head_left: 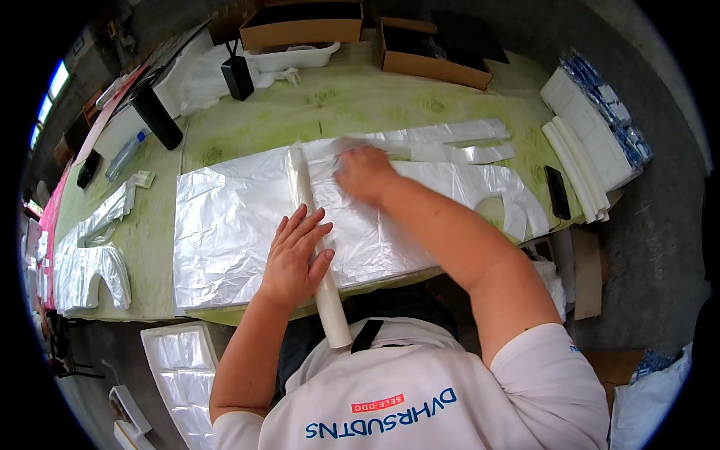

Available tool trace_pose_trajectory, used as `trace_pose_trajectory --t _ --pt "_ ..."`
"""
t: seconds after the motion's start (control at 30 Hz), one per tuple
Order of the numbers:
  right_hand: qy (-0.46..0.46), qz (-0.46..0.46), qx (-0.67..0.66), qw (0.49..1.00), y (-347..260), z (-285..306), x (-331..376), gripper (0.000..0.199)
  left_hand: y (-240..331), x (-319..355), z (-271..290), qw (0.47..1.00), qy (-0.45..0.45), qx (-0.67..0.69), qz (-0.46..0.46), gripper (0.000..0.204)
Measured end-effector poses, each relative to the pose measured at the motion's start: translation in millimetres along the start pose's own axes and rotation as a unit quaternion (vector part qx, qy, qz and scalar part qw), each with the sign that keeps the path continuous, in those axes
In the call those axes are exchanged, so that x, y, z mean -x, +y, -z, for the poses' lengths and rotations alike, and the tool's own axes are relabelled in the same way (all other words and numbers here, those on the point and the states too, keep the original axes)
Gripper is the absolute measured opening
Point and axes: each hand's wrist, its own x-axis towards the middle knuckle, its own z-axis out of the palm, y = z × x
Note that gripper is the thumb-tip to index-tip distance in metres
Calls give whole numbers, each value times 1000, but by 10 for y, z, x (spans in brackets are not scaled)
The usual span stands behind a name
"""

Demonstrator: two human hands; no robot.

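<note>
A long white roll (327, 300) lies across a broad layer of shiny, see-through plastic film (232, 232), and its near end reaches past the table edge toward my body. My left hand (296, 251) rests on the roll with its fingers stretched out. Just right of the roll's far part, my right hand (364, 174) is over the film. Motion blurs its fingers, so what they hold, if anything, does not show. At its right end the film has strap-like strips and a curved cut-out.
More cut film (94, 259) lies at the table's left. Farther back stand a black cylinder (156, 116), a plastic bottle (124, 156), a black box with a loop (238, 75) and cardboard boxes (435, 56). A phone (556, 192) and white rolls (576, 169) lie at right.
</note>
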Motion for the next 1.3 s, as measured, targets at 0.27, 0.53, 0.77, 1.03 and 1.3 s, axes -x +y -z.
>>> trace_pose_trajectory --t 0.27,0.53,0.77,1.03,1.3 --pt "211 -451 -417 760 2692 825 499 44 -9 6 -36 999 36 40 -5 40" --pt "282 -13 -126 951 1798 542 1009 45 -2 13 -22 998 44 42 -6 39" --pt "84 -133 111 981 361 272 475 44 -35 23 -44 997 60 37 -1 38" --pt "242 195 -80 947 -322 119 712 61 -135 35 -127 979 129 157 27 25" --pt "100 278 -268 917 -1009 -101 1184 41 45 -91 328 960 180 160 -139 26"
